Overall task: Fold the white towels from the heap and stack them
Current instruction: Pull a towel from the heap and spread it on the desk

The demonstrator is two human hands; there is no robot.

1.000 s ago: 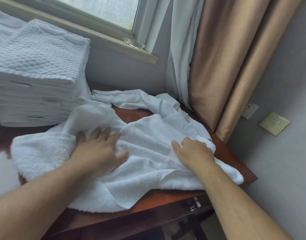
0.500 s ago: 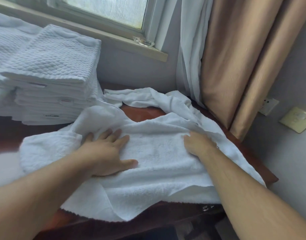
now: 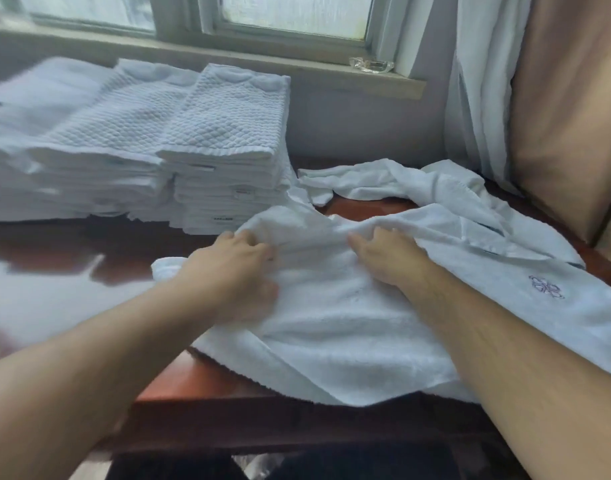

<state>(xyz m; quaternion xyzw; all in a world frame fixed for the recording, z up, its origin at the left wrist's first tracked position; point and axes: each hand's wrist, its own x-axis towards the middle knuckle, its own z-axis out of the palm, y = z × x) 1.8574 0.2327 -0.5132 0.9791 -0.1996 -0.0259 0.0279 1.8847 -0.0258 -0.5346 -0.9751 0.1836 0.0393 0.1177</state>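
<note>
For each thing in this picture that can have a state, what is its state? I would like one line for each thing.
front towel: unfolded, rumpled, spread on the table
back towel: unfolded, crumpled near the wall
folded stacks: folded, piled side by side
left hand: grips a ridge of the front towel
right hand: grips the same ridge

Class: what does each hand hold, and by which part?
Left hand and right hand both appear to grip the white towel by its bunched far fold, though blur hides fingertips.
</note>
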